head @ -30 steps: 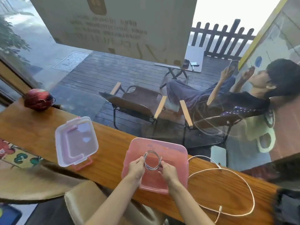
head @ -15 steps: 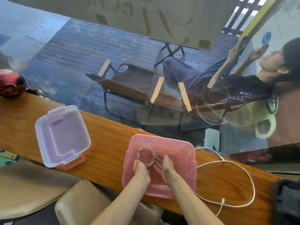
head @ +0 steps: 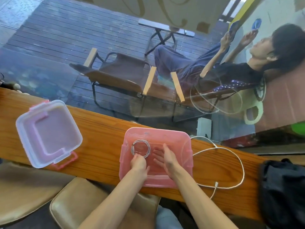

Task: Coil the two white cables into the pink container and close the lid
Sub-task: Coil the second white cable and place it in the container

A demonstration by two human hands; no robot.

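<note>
Inside the pink container (head: 184,141), toward its far-left corner, the first white cable (head: 140,149) lies wound into a small round coil on the floor of the box. The left hand (head: 139,164) pinches the near edge of that coil with its fingers (head: 136,157) clenched on the strands, while the right hand (head: 166,158) hovers just beside it, flat and released, grasping nothing. The step in hand looks like settling the first coil so that it does not spring apart; it is about finished. The second white cable (head: 237,161) lies loose in a wide loop on the wooden table (head: 102,129) to the right of the container, one end running toward the container's right wall and its plug near the table's front edge. The next move probably calls for letting go gently, reaching right, and winding that cable into similar small turns. The clear lid (head: 49,134) with pink latches rests well apart on the left, not yet needed. Compared with a second ago, the coil is no longer held up between both hands above the box but is down inside, and the right hand has let go of it.
</note>
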